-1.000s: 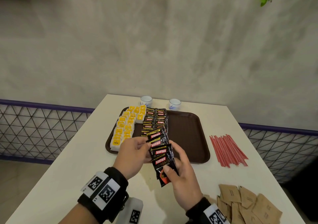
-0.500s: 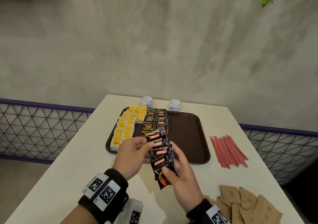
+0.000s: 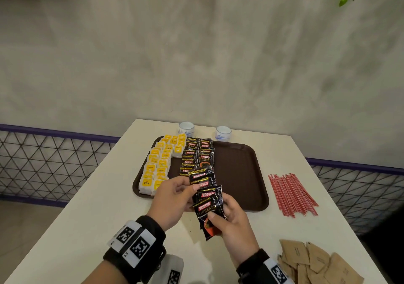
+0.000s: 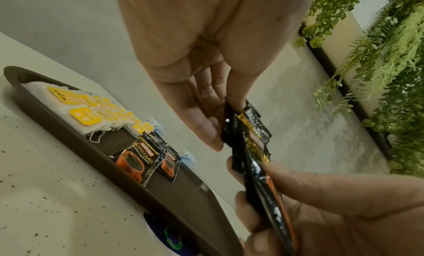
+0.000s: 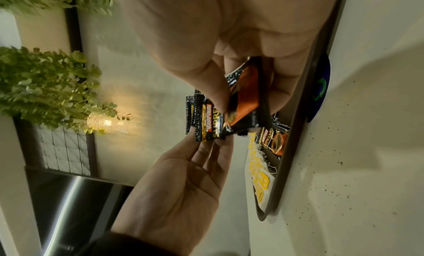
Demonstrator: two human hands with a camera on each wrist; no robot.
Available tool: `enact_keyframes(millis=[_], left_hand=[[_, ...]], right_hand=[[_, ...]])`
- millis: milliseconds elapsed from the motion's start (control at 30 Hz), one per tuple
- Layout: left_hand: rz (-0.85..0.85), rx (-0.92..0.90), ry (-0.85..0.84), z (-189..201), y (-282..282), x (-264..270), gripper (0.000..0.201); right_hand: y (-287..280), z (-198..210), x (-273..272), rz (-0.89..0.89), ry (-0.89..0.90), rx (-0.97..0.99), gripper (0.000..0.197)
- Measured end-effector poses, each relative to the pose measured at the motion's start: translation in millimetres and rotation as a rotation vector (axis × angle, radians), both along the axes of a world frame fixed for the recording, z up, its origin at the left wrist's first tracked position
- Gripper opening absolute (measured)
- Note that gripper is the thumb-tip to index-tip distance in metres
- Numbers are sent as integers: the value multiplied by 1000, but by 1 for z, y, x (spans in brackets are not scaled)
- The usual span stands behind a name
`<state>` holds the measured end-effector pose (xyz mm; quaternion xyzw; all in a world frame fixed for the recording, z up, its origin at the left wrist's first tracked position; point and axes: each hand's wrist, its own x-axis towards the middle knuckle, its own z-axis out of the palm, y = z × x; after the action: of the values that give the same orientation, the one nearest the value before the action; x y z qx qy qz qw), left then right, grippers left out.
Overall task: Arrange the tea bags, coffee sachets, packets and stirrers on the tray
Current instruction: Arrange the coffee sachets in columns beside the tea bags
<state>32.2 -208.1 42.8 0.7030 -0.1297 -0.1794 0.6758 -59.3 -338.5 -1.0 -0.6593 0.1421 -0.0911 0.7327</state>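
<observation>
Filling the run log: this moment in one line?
stage: coffee sachets | left hand: pinches top | right hand: holds bottom | stirrers, packets: off tray

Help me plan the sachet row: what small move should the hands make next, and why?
Probably lower the fanned black Kopiko coffee sachets onto the brown plastic tray, continuing the sachet column beside the yellow-tagged tea bags. The left hand and right hand both pinch the fan just above the tray's near edge.
</observation>
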Motion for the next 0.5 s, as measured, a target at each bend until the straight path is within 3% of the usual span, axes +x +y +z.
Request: enact_keyframes(millis=[233,400,500], left_hand=[[5,-2,31,1,-3,4,22],[-2,-7,30,3,-3,3,25],[3,33,-11,3,-2,3,24]], right_hand=[[7,-7,-6,-173,-192,-148,52],[2,-1,-5,-278,-226,-152,35],[-3,3,-2,-254,-190,-134,26]])
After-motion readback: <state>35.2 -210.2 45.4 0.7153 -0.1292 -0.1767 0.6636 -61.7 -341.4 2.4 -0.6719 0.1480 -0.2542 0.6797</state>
